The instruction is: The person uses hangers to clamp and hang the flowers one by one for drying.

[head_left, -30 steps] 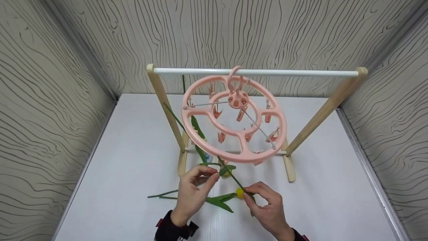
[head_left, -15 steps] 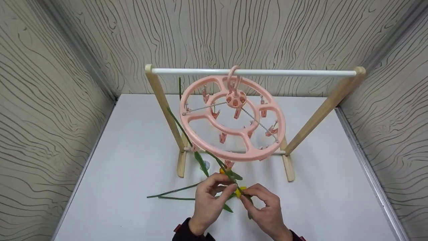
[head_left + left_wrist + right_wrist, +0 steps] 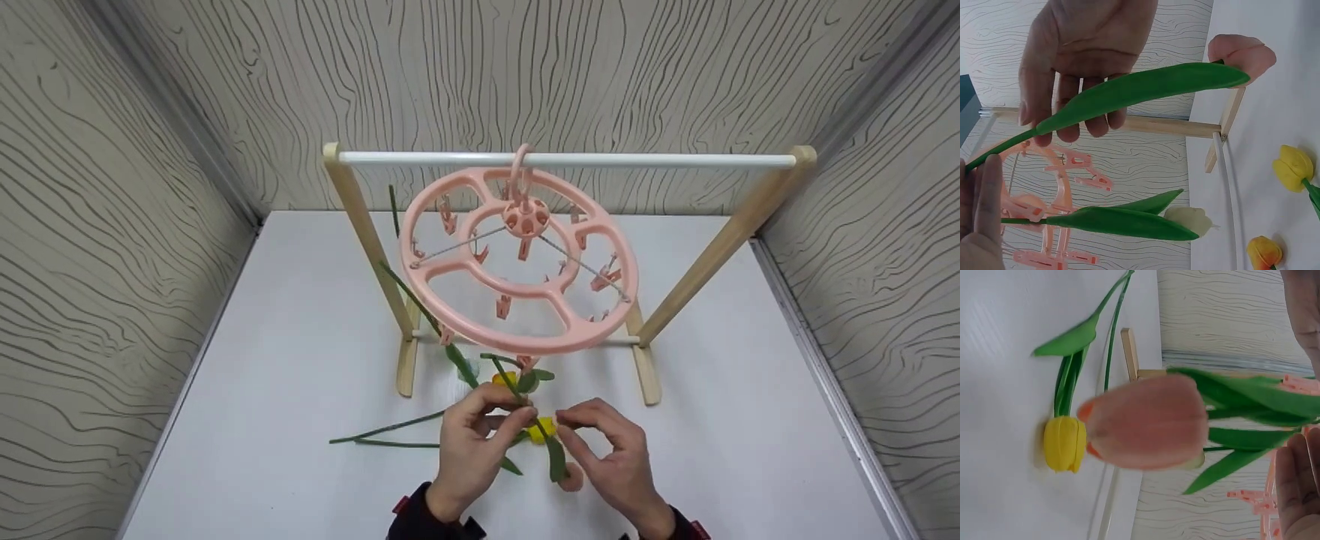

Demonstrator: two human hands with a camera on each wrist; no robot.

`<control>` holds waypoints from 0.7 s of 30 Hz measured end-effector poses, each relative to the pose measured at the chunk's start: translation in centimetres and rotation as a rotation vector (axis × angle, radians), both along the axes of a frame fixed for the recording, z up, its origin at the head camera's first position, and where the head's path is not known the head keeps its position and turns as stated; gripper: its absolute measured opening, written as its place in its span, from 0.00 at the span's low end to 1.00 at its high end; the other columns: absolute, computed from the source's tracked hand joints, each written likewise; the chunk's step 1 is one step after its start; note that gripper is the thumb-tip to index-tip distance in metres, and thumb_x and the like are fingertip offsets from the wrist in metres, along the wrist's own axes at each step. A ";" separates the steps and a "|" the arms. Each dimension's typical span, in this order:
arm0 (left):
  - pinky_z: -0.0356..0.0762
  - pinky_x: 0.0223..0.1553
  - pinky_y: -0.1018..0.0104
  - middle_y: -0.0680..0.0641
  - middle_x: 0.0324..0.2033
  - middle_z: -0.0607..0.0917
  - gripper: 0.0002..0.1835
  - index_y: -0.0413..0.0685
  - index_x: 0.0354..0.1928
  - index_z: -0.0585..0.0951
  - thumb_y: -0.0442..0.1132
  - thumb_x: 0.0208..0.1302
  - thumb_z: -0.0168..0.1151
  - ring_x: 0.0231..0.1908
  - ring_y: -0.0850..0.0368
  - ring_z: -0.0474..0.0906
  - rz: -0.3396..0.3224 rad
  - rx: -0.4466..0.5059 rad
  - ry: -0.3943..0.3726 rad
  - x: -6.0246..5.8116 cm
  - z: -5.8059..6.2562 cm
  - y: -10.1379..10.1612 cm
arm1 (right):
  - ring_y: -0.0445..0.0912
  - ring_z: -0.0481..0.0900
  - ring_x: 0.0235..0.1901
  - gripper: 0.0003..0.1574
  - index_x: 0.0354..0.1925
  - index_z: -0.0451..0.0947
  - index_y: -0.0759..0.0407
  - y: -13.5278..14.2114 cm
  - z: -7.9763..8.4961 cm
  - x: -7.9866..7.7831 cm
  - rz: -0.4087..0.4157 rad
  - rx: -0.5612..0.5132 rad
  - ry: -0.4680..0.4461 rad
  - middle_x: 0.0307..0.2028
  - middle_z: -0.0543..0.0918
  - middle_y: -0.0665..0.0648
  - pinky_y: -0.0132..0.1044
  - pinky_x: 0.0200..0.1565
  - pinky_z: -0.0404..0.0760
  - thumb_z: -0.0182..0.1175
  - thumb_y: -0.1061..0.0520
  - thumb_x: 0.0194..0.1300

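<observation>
A pink tulip (image 3: pixel 571 477) with a long green leaf (image 3: pixel 1157 87) hangs bloom-down in front of the rack. My left hand (image 3: pixel 476 442) pinches its green stem (image 3: pixel 1002 147) near the top, just in front of the hanger's near rim. Beside the leaf is my right hand (image 3: pixel 619 457), thumb and fingers apart from the stem; in the left wrist view its fingers stretch behind the leaf. Overhead hangs a round pink clip hanger (image 3: pixel 551 346) with several small pegs. A whitish tulip (image 3: pixel 1188 220) hangs from the hanger's left side, its stem (image 3: pixel 411 291) pointing up.
The hanger hooks over the white bar (image 3: pixel 660 160) of a wooden rack (image 3: pixel 697 247). On the white table (image 3: pixel 742 450) lie a yellow tulip (image 3: pixel 1065 444) and an orange tulip (image 3: pixel 1264 251), with thin stems (image 3: pixel 390 444) reaching left. Wood-grain walls (image 3: pixel 600 82) enclose the table.
My left hand has moved right and taken the pink tulip's stem. My right hand, which pinched that stem before, has let go. The hanger has turned slightly.
</observation>
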State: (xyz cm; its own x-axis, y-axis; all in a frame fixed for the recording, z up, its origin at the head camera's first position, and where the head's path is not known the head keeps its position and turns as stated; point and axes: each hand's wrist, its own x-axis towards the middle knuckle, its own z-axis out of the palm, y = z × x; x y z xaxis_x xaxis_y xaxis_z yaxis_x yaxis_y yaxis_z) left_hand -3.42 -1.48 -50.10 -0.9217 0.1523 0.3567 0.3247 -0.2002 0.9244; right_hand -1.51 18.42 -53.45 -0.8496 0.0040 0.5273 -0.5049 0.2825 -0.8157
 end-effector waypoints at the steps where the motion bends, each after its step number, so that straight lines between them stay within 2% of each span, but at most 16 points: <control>1: 0.95 0.42 0.59 0.27 0.40 0.86 0.07 0.31 0.45 0.83 0.27 0.70 0.70 0.41 0.65 0.91 -0.001 -0.003 -0.005 0.0 0.1 0.0 | 0.36 0.88 0.38 0.22 0.45 0.90 0.59 0.5 0.2 -0.3 -0.015 0.006 0.009 0.36 0.91 0.58 0.23 0.45 0.89 0.71 0.80 0.59; 6: 0.96 0.42 0.58 0.27 0.40 0.86 0.07 0.31 0.45 0.83 0.27 0.70 0.70 0.42 0.64 0.92 -0.009 -0.009 -0.005 0.0 0.2 0.0 | 0.33 0.87 0.39 0.17 0.44 0.87 0.70 3.3 1.2 -2.9 -0.060 -0.022 0.046 0.38 0.91 0.49 0.21 0.46 0.87 0.66 0.83 0.61; 9: 0.96 0.42 0.58 0.27 0.40 0.86 0.06 0.31 0.45 0.83 0.27 0.71 0.70 0.42 0.64 0.92 -0.017 -0.010 0.000 0.1 0.2 0.0 | 0.32 0.88 0.41 0.12 0.45 0.83 0.78 4.7 1.6 -4.4 -0.078 -0.084 0.027 0.41 0.90 0.41 0.21 0.46 0.88 0.63 0.82 0.64; 11: 0.96 0.42 0.59 0.27 0.40 0.86 0.06 0.31 0.45 0.83 0.27 0.71 0.70 0.41 0.64 0.91 -0.023 -0.008 -0.004 0.1 0.3 0.1 | 0.33 0.89 0.42 0.10 0.47 0.81 0.81 5.5 1.7 -5.4 -0.099 -0.106 0.014 0.43 0.90 0.40 0.21 0.46 0.87 0.64 0.80 0.67; 16: 0.96 0.42 0.59 0.27 0.39 0.86 0.06 0.31 0.45 0.83 0.27 0.71 0.70 0.41 0.63 0.91 -0.034 -0.003 -0.010 0.2 0.4 0.1 | 0.37 0.87 0.47 0.17 0.54 0.80 0.79 6.5 2.1 -7.5 -0.119 -0.087 -0.028 0.47 0.89 0.44 0.21 0.48 0.86 0.67 0.76 0.67; 21: 0.96 0.42 0.59 0.28 0.40 0.86 0.06 0.32 0.45 0.84 0.28 0.71 0.70 0.42 0.65 0.90 -0.040 -0.009 -0.004 0.2 0.5 0.2 | 0.34 0.86 0.52 0.24 0.59 0.80 0.75 7.0 2.6 -9.6 -0.100 -0.048 -0.036 0.51 0.87 0.38 0.21 0.53 0.87 0.69 0.77 0.65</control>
